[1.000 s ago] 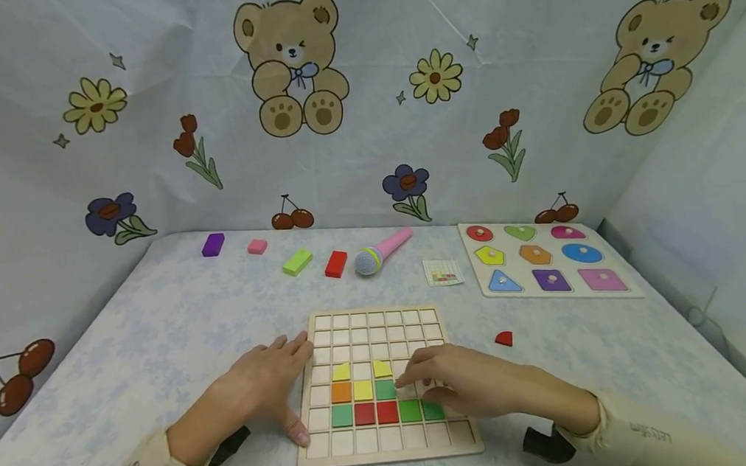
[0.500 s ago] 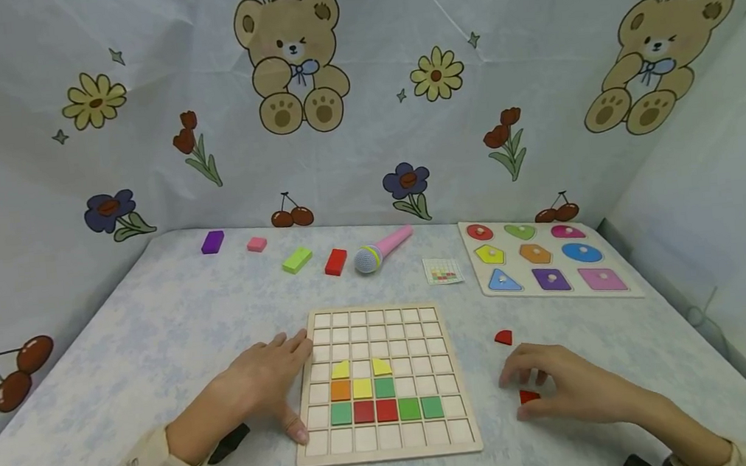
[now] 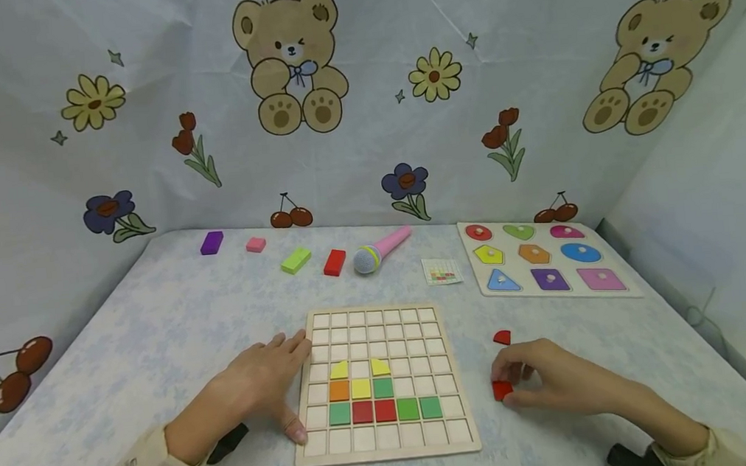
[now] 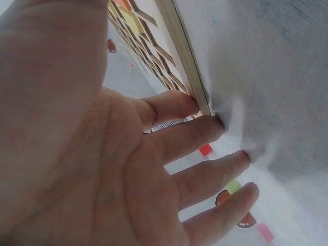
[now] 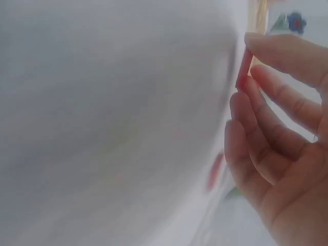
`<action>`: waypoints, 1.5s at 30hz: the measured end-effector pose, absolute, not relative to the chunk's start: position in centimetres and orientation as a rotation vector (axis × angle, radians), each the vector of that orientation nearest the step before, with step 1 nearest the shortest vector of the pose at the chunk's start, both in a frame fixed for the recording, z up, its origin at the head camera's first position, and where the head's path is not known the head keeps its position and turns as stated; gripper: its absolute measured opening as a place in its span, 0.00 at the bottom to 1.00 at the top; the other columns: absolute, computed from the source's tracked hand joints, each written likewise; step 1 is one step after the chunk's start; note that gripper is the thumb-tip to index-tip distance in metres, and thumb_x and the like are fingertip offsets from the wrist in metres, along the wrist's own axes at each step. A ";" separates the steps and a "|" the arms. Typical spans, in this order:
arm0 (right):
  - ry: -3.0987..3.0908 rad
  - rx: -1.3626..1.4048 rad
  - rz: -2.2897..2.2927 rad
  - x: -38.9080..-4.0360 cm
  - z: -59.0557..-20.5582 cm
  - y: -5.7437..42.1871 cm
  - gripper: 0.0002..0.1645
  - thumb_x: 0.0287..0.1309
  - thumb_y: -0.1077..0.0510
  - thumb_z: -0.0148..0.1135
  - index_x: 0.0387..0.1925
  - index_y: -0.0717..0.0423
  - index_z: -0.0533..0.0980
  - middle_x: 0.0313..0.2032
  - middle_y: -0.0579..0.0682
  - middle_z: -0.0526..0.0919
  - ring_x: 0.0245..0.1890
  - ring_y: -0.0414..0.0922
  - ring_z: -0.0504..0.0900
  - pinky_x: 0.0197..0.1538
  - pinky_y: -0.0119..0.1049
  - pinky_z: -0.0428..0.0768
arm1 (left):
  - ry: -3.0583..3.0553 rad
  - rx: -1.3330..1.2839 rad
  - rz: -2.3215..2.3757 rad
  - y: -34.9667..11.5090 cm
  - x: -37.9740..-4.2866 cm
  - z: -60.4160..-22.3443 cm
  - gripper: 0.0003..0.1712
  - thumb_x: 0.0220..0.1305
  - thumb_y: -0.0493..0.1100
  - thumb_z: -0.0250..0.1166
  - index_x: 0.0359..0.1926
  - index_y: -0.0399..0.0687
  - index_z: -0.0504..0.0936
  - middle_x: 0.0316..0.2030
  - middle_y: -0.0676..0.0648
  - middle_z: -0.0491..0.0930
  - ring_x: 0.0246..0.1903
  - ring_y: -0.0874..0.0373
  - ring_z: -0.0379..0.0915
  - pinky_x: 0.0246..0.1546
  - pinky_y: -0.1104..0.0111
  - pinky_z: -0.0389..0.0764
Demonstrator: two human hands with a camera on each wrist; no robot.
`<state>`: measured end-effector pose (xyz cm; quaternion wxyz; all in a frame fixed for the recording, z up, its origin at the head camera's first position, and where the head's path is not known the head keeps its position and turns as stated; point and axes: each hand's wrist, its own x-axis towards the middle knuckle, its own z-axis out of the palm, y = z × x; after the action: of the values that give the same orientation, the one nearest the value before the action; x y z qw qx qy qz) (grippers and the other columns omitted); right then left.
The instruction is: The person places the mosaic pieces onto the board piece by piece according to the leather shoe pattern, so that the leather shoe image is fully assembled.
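My right hand (image 3: 552, 380) pinches a small flat red tile (image 3: 502, 390) between thumb and fingertips, just right of the wooden grid board (image 3: 392, 455). In the right wrist view the tile (image 5: 244, 69) stands nearly edge-on, close to the tabletop. A red quarter-round tile (image 3: 502, 337) lies on the table a little beyond that hand. My left hand (image 3: 262, 383) rests against the board's left edge, fingers spread and thumb near the lower corner. Several coloured tiles sit in the grid: a row with red tiles (image 3: 373, 411) and greens, then orange, yellow and green, with two cut-corner yellow ones (image 3: 380, 367) above.
Behind the board lie a purple block (image 3: 212, 243), a pink block (image 3: 256, 245), a lime block (image 3: 296, 260), a red block (image 3: 334, 262) and a toy microphone (image 3: 381, 250). A small pattern card (image 3: 441, 271) lies beside a shape puzzle board (image 3: 551, 258).
My right hand has left the grid, moved right to the table and picked up the red tile, then shifted slightly back left. The left hand has stayed at the board's edge.
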<state>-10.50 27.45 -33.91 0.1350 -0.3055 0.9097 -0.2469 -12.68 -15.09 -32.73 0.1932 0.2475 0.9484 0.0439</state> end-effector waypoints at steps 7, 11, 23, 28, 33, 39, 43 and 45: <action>2.585 -0.991 -0.708 -12.3 -32.8 21.5 0.07 0.61 0.50 0.71 0.40 0.40 0.81 0.36 0.33 0.82 0.37 0.36 0.79 0.41 0.32 0.80 | 2.666 0.708 0.123 -15.2 -12.7 -32.9 0.78 0.25 0.73 0.81 0.73 0.36 0.58 0.76 0.34 0.54 0.73 0.31 0.53 0.67 0.39 0.64; 2.529 -1.048 -0.713 -12.9 -33.0 18.4 0.05 0.61 0.53 0.70 0.38 0.43 0.81 0.34 0.33 0.82 0.35 0.37 0.79 0.41 0.31 0.80 | 2.673 0.714 0.124 -15.2 -12.6 -32.9 0.78 0.25 0.73 0.81 0.73 0.35 0.58 0.76 0.33 0.55 0.72 0.30 0.54 0.67 0.39 0.64; 2.535 -1.128 -0.680 -13.9 -34.1 14.8 0.05 0.60 0.58 0.71 0.36 0.49 0.81 0.33 0.39 0.80 0.31 0.35 0.76 0.37 0.25 0.77 | 2.669 0.703 0.115 -15.1 -12.6 -32.9 0.79 0.25 0.73 0.80 0.74 0.35 0.57 0.76 0.34 0.54 0.73 0.31 0.54 0.67 0.40 0.63; 2.520 -1.164 -0.679 -13.4 -33.9 15.0 0.02 0.61 0.59 0.70 0.34 0.49 0.83 0.34 0.37 0.82 0.33 0.32 0.76 0.39 0.26 0.79 | 2.671 0.711 0.110 -15.1 -12.7 -32.9 0.79 0.25 0.73 0.80 0.74 0.36 0.57 0.76 0.34 0.54 0.73 0.30 0.53 0.67 0.40 0.63; 2.567 -1.236 -0.520 -12.1 -33.2 15.3 0.04 0.64 0.58 0.68 0.34 0.46 0.86 0.42 0.37 0.86 0.43 0.33 0.80 0.49 0.29 0.81 | 2.670 0.710 0.119 -15.2 -12.7 -32.9 0.79 0.25 0.73 0.80 0.74 0.36 0.57 0.76 0.33 0.54 0.73 0.30 0.53 0.67 0.40 0.64; 2.544 -1.148 -0.401 -10.2 -32.1 17.0 0.12 0.71 0.52 0.59 0.51 0.40 0.84 0.60 0.38 0.81 0.58 0.38 0.78 0.59 0.37 0.80 | 2.664 0.708 0.119 -15.1 -12.7 -32.8 0.79 0.25 0.73 0.80 0.74 0.36 0.57 0.76 0.33 0.54 0.73 0.30 0.53 0.67 0.40 0.63; 2.583 -1.070 -0.497 -10.7 -31.9 19.8 0.14 0.70 0.52 0.60 0.54 0.40 0.82 0.60 0.39 0.81 0.61 0.42 0.77 0.62 0.47 0.79 | 2.668 0.706 0.115 -15.1 -12.8 -32.8 0.79 0.25 0.73 0.80 0.74 0.36 0.58 0.76 0.34 0.54 0.73 0.31 0.54 0.67 0.40 0.64; 2.660 -0.987 -0.525 -11.6 -32.0 21.5 0.14 0.67 0.53 0.64 0.53 0.41 0.82 0.56 0.39 0.82 0.59 0.44 0.79 0.60 0.48 0.80 | 2.670 0.705 0.120 -15.2 -12.7 -32.9 0.79 0.25 0.73 0.80 0.73 0.36 0.58 0.76 0.33 0.55 0.72 0.31 0.54 0.67 0.40 0.64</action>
<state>-11.55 21.54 -32.00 0.1279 -0.3391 0.9144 -0.1805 -12.72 -15.15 -32.87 0.1877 0.2506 0.9488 0.0425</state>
